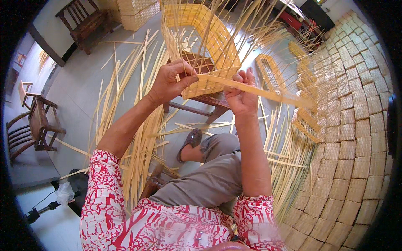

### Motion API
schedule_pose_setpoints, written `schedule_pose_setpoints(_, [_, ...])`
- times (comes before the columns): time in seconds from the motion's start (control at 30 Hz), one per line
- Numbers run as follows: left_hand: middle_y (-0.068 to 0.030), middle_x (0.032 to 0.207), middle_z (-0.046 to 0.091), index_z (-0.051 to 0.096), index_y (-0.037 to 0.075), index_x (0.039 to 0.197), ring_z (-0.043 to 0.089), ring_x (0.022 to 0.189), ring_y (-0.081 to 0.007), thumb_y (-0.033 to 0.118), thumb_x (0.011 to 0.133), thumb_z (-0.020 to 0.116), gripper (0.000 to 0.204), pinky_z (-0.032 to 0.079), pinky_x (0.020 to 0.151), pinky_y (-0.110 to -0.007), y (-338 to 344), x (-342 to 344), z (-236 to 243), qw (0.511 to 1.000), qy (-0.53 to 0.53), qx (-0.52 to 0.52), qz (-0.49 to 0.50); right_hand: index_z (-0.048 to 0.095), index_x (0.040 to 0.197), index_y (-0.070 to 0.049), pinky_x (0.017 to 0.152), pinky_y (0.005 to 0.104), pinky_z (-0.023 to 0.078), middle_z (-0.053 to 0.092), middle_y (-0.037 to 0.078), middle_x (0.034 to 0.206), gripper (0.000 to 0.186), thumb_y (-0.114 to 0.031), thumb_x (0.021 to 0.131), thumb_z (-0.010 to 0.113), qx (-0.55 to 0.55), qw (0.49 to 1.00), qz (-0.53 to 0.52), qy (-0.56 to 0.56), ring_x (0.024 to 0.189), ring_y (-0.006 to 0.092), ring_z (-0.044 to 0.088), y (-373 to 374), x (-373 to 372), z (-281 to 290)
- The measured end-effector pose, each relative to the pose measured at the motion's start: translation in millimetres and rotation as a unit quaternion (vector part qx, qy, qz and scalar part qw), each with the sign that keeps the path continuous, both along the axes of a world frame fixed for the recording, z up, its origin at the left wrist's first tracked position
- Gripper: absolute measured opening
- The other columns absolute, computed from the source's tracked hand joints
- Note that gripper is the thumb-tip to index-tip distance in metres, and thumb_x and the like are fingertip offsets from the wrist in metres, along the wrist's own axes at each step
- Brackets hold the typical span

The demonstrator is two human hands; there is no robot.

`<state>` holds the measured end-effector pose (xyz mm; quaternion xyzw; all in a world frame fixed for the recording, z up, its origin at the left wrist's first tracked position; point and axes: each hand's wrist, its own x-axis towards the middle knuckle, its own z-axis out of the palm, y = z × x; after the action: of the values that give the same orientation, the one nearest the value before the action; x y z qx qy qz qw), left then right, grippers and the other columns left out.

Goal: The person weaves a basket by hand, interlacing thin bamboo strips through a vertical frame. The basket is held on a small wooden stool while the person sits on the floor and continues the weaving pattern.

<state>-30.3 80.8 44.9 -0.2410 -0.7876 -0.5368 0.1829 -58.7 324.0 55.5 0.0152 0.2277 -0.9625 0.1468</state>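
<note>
A half-woven yellow bamboo basket [224,39] rests on a dark wooden stool [215,113], with long thin upright strips rising from its rim. My left hand [169,81] is closed at the basket's near left corner, its thumb and fingers pinching the end of a flat bamboo strip [268,94]. That strip runs to the right along the near wall and on past my right hand, where its free end is blurred. With fingers curled around the strip, my right hand [243,94] is in front of the basket's near right corner.
Loose bamboo strips [138,138] lie on the floor left and right of my legs. Several woven pieces [270,73] stand at the right, beside a tall stack of woven baskets [347,146]. Wooden chairs [42,123] stand at the left.
</note>
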Motion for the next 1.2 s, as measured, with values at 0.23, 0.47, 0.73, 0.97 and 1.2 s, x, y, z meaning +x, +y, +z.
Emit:
schedule_pose_setpoints(0.23, [-0.0026, 0.080, 0.060, 0.066, 0.004, 0.088, 0.056, 0.071, -0.0110, 0.008, 0.085, 0.076, 0.011, 0.046, 0.066, -0.026, 2, 1, -2, 0.998, 0.039, 0.044, 0.010, 0.056, 0.139, -0.007, 0.084, 0.0265, 0.049, 0.068, 0.008, 0.119, 0.051, -0.022, 0.093, 0.071, 0.316, 0.910, 0.057, 0.263, 0.085, 0.0110, 0.060, -36, 14, 54])
schedule_pose_setpoints(0.47, [-0.0026, 0.080, 0.058, 0.066, 0.004, 0.088, 0.054, 0.071, -0.0123, 0.009, 0.085, 0.077, 0.012, 0.046, 0.066, -0.027, 2, -5, -2, 0.999, 0.021, 0.042, 0.007, 0.066, 0.091, -0.004, 0.077, 0.0271, 0.047, 0.068, 0.004, 0.100, 0.024, -0.028, 0.093, 0.071, 0.430, 0.850, 0.070, 0.296, 0.085, 0.0117, 0.059, -23, 19, 59])
schedule_pose_setpoints(0.73, [-0.0031, 0.080, 0.057, 0.065, 0.002, 0.088, 0.054, 0.071, -0.0125, 0.007, 0.084, 0.077, 0.013, 0.045, 0.065, -0.027, 3, -5, 5, 0.999, 0.020, 0.027, 0.020, 0.061, 0.124, -0.002, 0.082, 0.0284, 0.049, 0.064, 0.009, 0.116, 0.032, -0.019, 0.098, 0.057, 0.449, 0.848, -0.129, 0.252, 0.101, 0.0135, 0.059, -21, 6, 59])
schedule_pose_setpoints(0.97, [-0.0045, 0.084, 0.061, 0.065, 0.003, 0.089, 0.055, 0.070, -0.0131, 0.006, 0.085, 0.076, 0.012, 0.046, 0.064, -0.027, 2, -3, 11, 0.999, 0.046, 0.010, 0.025, 0.066, 0.097, -0.002, 0.072, 0.0263, 0.046, 0.060, 0.001, 0.086, 0.022, -0.022, 0.099, 0.055, 0.428, 0.841, -0.203, 0.261, 0.081, 0.0096, 0.053, -6, 6, 51])
schedule_pose_setpoints(1.2, [-0.0044, 0.085, 0.059, 0.065, 0.002, 0.090, 0.056, 0.072, -0.0125, 0.004, 0.086, 0.074, 0.010, 0.046, 0.065, -0.027, 2, -3, 11, 0.999, 0.023, 0.029, 0.013, 0.054, 0.137, -0.008, 0.077, 0.0268, 0.049, 0.060, 0.010, 0.128, 0.041, -0.021, 0.100, 0.042, 0.433, 0.851, -0.224, 0.196, 0.096, 0.0112, 0.056, -1, -12, 64])
